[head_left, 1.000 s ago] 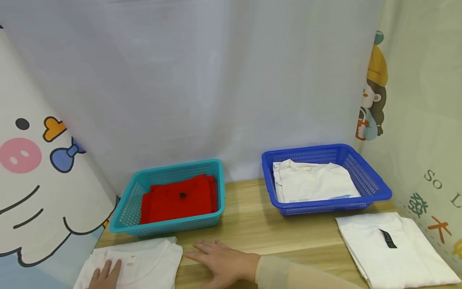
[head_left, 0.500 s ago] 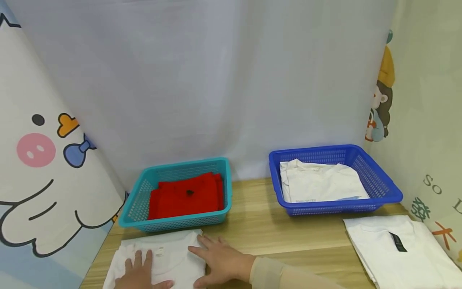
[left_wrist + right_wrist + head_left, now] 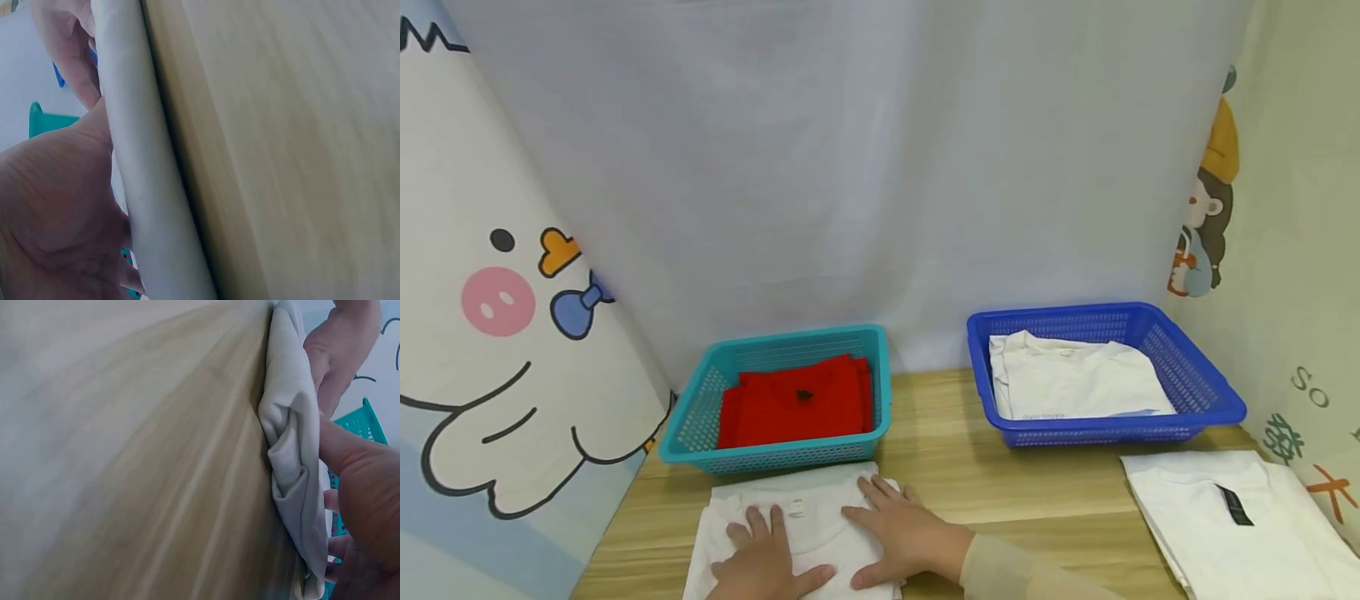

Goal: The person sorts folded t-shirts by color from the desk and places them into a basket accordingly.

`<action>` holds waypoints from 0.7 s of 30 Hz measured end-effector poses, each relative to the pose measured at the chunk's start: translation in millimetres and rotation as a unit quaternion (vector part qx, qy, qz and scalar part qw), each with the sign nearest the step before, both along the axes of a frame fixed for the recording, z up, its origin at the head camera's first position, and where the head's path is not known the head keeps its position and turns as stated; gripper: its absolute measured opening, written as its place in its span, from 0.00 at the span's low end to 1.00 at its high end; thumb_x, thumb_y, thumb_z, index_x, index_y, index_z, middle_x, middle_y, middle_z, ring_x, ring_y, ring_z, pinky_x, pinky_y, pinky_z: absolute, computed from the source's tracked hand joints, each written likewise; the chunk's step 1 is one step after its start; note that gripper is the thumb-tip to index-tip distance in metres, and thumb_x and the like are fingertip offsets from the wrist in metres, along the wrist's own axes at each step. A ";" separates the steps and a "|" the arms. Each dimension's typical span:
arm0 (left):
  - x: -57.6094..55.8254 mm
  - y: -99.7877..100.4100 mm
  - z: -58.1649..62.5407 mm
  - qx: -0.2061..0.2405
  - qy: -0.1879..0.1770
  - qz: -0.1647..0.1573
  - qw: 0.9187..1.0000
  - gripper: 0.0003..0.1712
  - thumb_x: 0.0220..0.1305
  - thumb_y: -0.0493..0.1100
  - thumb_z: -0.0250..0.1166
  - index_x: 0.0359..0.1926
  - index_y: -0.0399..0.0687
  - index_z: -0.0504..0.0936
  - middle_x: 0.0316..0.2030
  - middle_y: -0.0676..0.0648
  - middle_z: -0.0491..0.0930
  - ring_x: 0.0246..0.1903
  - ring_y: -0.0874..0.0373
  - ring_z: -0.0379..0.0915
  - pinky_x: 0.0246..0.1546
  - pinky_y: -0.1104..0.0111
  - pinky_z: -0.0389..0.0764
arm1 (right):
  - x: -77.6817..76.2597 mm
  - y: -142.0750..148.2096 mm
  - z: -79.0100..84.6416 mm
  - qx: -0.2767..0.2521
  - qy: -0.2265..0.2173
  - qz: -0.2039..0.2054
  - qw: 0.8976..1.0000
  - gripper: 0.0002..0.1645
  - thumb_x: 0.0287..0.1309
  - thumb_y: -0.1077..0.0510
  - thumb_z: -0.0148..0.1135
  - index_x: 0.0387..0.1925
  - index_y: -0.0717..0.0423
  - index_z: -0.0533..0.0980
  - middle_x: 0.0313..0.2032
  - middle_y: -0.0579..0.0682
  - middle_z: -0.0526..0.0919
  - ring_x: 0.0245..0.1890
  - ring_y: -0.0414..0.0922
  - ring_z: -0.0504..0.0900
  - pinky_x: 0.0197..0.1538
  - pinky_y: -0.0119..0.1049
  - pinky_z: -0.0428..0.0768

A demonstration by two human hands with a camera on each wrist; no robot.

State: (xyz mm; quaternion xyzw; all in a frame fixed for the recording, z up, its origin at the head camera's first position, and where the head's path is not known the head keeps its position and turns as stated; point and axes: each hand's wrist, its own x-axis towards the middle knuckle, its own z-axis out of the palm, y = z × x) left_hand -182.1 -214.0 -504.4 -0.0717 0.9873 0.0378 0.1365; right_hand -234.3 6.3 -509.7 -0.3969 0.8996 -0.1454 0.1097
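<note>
A folded white T-shirt [image 3: 827,496] lies flat on the wooden table, its neckline and small label facing up. My left hand [image 3: 763,558] rests on its left part with the fingers spread. On the right part lies my right hand [image 3: 898,533], fingers straight and apart. Both wrist views show the shirt from its edge: a smooth rolled fold [image 3: 150,169] in the left one, stacked layers [image 3: 290,444] in the right one. Neither hand grips the cloth. Part of the shirt is hidden beneath the hands.
Behind the shirt stands a teal basket [image 3: 775,457] containing red folded clothing [image 3: 805,412]. A blue basket [image 3: 1097,429] with white folded clothing [image 3: 1082,379] stands back right. Another folded white shirt [image 3: 1247,533] with a black label lies front right. Curtains [image 3: 850,167] enclose the table.
The shirt under my left hand has slid to the right along the table. My right hand was on the wood beside it and now lies on it. The head view has shifted slightly.
</note>
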 end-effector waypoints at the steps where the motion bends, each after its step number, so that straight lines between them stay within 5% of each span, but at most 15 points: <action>1: -0.3 4.5 0.1 0.001 -0.002 0.000 1.000 0.80 0.31 0.90 0.54 0.67 0.25 0.58 0.64 0.19 0.53 0.59 0.16 0.48 0.39 0.23 0.61 | -0.2 4.7 -0.7 0.000 -0.003 -0.003 1.000 0.52 0.46 0.22 0.59 0.70 0.38 0.62 0.73 0.55 0.51 0.72 0.57 0.50 0.63 0.67 0.57; 21: -1.7 77.4 2.4 0.004 -0.005 -0.019 1.000 0.78 0.30 0.87 0.59 0.69 0.32 0.58 0.67 0.24 0.52 0.61 0.19 0.46 0.38 0.24 0.62 | 19.0 77.1 6.4 -0.014 -0.014 -0.048 0.999 0.54 0.42 0.25 0.65 0.69 0.43 0.65 0.72 0.60 0.52 0.71 0.61 0.51 0.59 0.73 0.55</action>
